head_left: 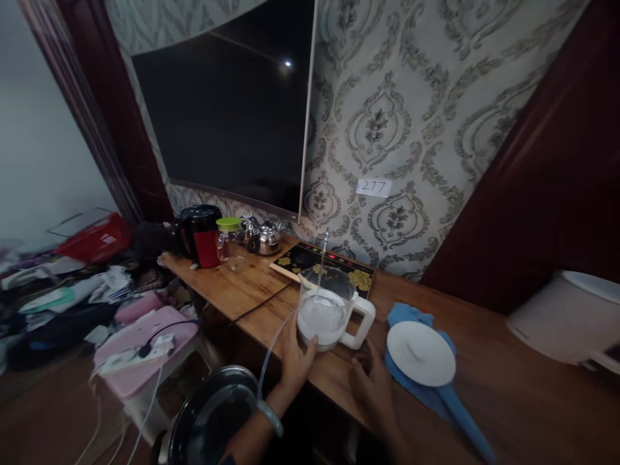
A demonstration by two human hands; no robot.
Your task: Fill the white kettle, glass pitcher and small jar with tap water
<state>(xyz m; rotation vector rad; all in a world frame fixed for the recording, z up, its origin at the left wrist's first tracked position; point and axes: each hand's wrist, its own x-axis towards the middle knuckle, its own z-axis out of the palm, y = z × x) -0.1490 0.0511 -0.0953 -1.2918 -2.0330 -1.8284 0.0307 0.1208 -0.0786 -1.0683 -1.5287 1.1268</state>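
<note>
A clear glass jug [322,320] with a white handle stands at the front of the wooden table, holding whitish, cloudy liquid. A slim clear stick [323,255] rises out of it, its lower end in the liquid. My left hand [296,358] is wrapped around the jug's lower left side, thumb at the front. A thin pale tube [267,361] runs beside that hand down to the wrist. Just below the jug's handle is my right hand [372,381], fingers apart, with nothing seen in it. A white lid [420,353] lies on a blue cloth [407,314] to the right.
Behind the jug sits a black induction cooktop [295,256] with gold flowers. Further left are metal teapots [266,239], a green-lidded pitcher [229,240] and a red-black kettle [206,239]. A dark pot of water [217,413] is below the table edge, near a pink stool [121,374].
</note>
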